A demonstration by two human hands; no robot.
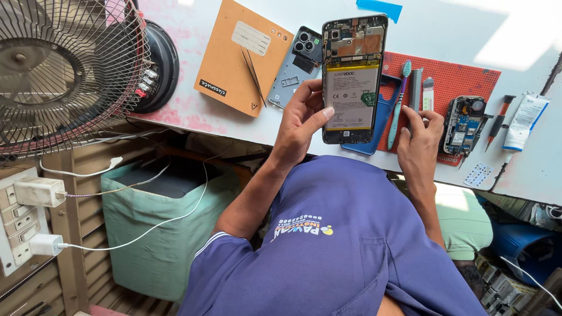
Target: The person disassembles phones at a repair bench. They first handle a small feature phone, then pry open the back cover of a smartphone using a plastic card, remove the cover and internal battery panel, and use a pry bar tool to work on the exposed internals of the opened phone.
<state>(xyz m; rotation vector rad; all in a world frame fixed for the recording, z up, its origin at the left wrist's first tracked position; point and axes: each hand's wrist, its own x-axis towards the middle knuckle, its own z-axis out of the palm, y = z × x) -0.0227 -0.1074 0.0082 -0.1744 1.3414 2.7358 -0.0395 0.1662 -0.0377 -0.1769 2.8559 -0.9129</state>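
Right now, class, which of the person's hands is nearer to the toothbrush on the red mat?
The right hand: it lies just beside the toothbrush. The left hand is farther off, holding the opened phone.

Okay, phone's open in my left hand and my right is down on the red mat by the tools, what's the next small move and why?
Probably close the right hand on the grey metal tool and lift it. The fingertips rest at its lower end, while the left hand holds the opened phone upright, battery and board exposed, with no tool at it.
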